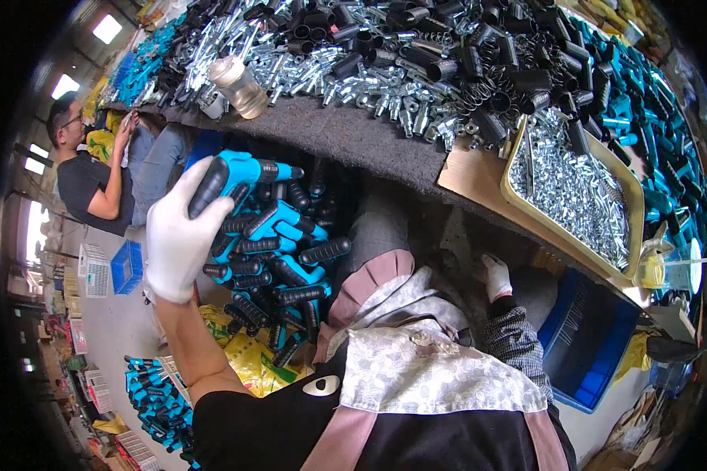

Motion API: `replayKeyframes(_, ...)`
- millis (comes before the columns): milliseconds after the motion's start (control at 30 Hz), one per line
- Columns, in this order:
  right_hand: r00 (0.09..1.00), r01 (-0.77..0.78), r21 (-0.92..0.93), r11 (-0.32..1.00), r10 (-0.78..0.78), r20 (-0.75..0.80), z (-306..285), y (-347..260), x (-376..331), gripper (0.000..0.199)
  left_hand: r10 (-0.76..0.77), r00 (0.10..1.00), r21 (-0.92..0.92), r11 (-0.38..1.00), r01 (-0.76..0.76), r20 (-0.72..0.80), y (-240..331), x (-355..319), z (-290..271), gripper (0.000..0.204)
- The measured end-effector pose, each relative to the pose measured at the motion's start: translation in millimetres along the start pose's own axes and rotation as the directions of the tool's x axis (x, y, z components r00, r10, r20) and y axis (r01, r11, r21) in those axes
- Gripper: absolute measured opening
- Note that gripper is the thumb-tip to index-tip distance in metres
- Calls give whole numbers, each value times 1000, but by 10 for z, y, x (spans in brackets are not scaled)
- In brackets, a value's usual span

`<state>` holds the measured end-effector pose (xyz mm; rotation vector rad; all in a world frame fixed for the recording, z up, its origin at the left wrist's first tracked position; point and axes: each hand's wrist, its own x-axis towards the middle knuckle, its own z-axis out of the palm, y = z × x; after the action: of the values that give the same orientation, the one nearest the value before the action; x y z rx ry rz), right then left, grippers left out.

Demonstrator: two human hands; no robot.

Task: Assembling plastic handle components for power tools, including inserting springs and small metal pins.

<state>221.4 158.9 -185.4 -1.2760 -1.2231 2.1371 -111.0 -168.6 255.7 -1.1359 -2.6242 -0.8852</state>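
Note:
My left hand [176, 235], in a white glove, is raised to the left of the table's edge. Its fingers are wrapped round a teal-and-black pistol-grip tool body [242, 169], which has a black grip and a dark nozzle end pointing right. Just below and beside it lies a heap of similar teal-and-black tool bodies [284, 259]. Low under the table edge, near my lap, my right hand [495, 278] also wears a white glove. Shadow hides its fingers, so I cannot see whether it grips anything.
The dark cloth-covered table [346, 141] carries heaped metal fittings, black tubes and springs. A jar of clear liquid [242, 88] stands near its edge. At right are a tray of small metal parts [635, 206] and a blue crate [593, 345]. A person [102, 173] sits at left.

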Motion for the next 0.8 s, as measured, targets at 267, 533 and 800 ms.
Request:
replayKeyframes(267,998,-62,-53,997,60,-26,114,-27,-30,32,-26,985,389,920,-43,170,-898,585,1052,54)
replayKeyframes(533,1000,-21,-144,989,18,-23,-60,129,84,35,-117,926,425,904,-50,359,-919,641,1338,56)
replayKeyframes(800,998,55,-200,978,-63,-32,-54,211,195,35,-44,896,529,820,-220,442,-1431,426,1949,59)
